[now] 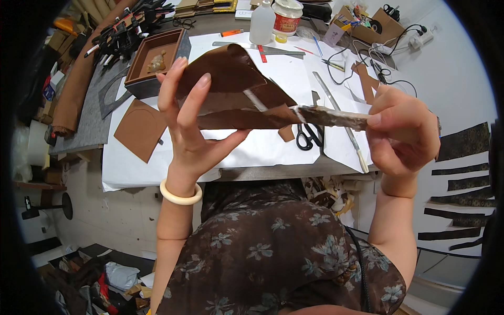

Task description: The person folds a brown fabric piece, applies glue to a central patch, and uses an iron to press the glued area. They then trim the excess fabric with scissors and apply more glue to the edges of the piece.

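My left hand (191, 118) grips a folded brown leather-like sheet (226, 71), fingers behind and above, thumb at its lower edge. A pale strip shows on its inner side. Between thumb and fingers my right hand (401, 128) pinches a flat spatula (333, 116) crusted with dried glue. White paste sits at the spatula's tip, which meets the right corner of the sheet; whether it presses on the sheet I cannot tell. Beneath them, black-handled scissors (310, 137) lie on the white paper (252, 152), beside a small brown scrap (286, 133).
A brown-lined box (134, 65) holding a small figurine stands at the back left, near a flat brown piece (139, 131). Further back are a white bottle (261, 23), a tub with a red label (287, 18) and a steel ruler (278, 51). A long brush-like tool (341, 121) lies right.
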`<state>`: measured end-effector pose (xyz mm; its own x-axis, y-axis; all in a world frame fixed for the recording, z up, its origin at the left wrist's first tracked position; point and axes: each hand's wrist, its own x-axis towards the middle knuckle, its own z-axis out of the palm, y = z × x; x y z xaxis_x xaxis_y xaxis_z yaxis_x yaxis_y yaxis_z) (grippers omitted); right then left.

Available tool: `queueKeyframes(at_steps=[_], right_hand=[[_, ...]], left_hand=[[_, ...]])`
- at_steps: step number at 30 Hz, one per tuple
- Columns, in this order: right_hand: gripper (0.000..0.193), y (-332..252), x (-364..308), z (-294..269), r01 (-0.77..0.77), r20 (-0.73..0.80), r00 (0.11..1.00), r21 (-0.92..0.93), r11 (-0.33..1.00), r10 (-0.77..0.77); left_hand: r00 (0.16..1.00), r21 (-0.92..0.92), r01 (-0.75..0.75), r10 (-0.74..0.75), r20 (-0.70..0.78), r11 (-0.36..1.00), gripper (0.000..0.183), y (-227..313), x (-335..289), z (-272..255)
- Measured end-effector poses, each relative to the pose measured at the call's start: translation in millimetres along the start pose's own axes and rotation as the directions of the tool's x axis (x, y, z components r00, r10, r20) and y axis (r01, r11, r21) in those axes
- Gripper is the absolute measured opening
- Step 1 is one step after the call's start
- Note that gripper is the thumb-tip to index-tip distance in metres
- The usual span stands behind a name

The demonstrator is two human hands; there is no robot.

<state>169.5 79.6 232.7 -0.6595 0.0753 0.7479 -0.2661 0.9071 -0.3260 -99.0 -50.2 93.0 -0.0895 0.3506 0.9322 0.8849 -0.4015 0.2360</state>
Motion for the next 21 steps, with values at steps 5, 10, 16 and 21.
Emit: queueKeyframes(at_steps=[5,10,16,21], right_hand=[[0.022,-1.6,-4.7,-13.3,0.086,-0.164,0.984,0.073,0.994,-0.073],[0.026,3.9,-1.1,-12.9,0.161,-0.18,0.974,0.123,0.979,-0.138],[0.029,6.2,5.0,4.3,0.16,-0.055,0.986,0.135,0.978,-0.154],[0.016,1.3,5.0,7.7,0.101,0.016,0.995,0.084,0.991,-0.103]], left_hand=[[1.0,-0.007,0.002,-0.002,-0.005,1.0,0.108,-3.5,-0.6,2.2],[1.0,-0.009,-0.004,0.004,-0.002,1.0,0.107,-4.8,-0.6,2.5],[0.994,0.07,-0.086,0.09,-0.061,0.994,0.105,-7.2,-1.9,-2.5],[0.976,0.188,-0.18,0.199,-0.087,0.965,0.105,-9.4,0.5,-8.0]])
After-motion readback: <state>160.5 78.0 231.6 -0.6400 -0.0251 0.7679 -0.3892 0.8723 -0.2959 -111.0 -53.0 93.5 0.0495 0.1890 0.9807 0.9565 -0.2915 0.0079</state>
